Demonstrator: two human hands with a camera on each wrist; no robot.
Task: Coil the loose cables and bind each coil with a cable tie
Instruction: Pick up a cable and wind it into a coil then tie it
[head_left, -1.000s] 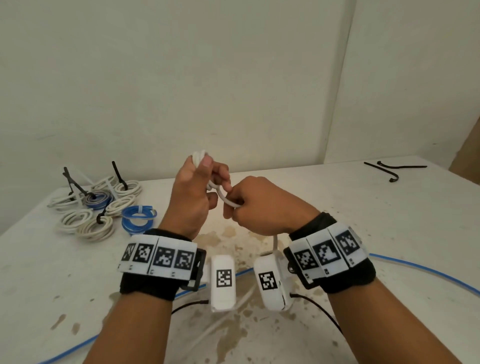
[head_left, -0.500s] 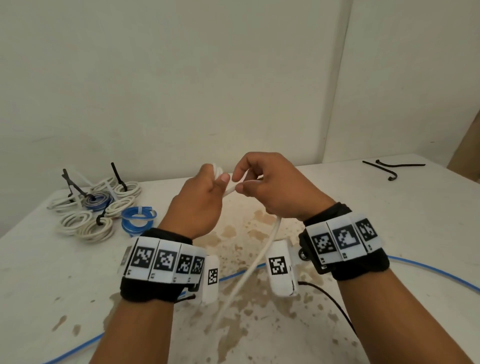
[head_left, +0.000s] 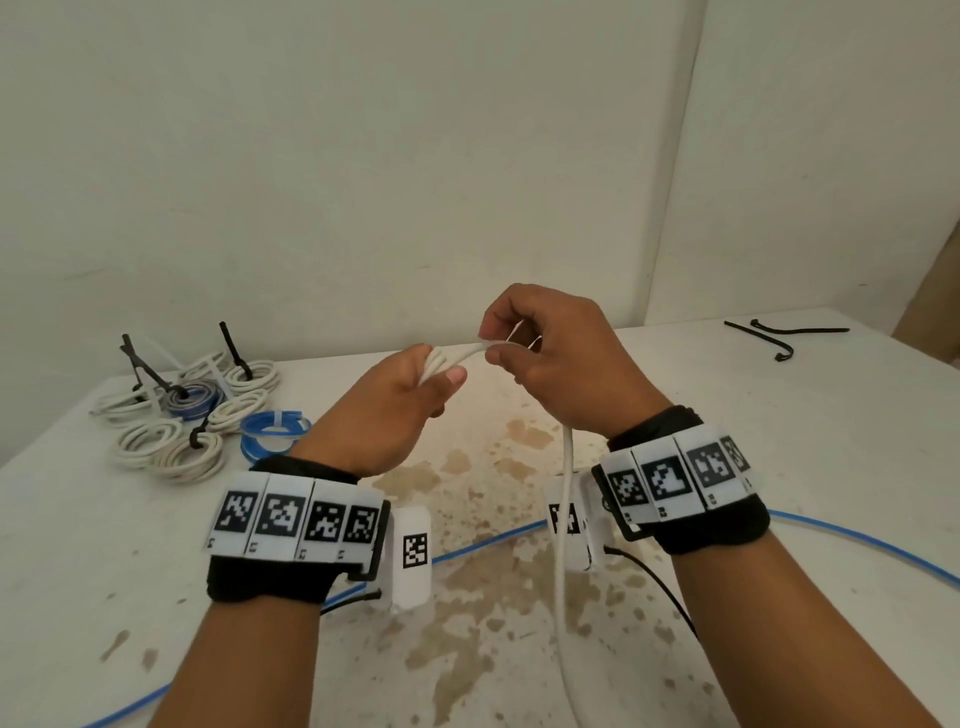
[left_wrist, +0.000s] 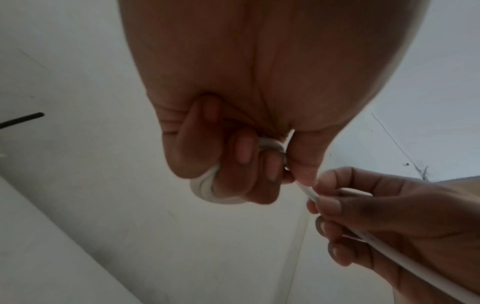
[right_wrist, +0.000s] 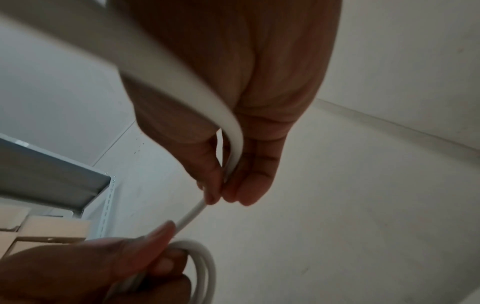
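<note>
Above the table's middle, my left hand (head_left: 415, 395) grips a small coil of white cable (head_left: 441, 364), its loops wrapped round my curled fingers (left_wrist: 244, 152). My right hand (head_left: 540, 348) pinches the same cable (right_wrist: 233, 162) between thumb and fingers just right of the coil. From there the loose white cable (head_left: 563, 545) hangs down past my right wrist to the table. A blue cable (head_left: 857, 545) lies loose across the table beneath my forearms.
Several bound white and blue coils (head_left: 192, 421) with black ties sit at the table's back left. Two black cable ties (head_left: 779, 338) lie at the back right. The table (head_left: 779, 441) has brown stains in its middle. Walls stand close behind.
My right hand has risen from low beside the left hand to above and right of it, drawing the cable over the coil. The left hand turned slightly and kept its grip.
</note>
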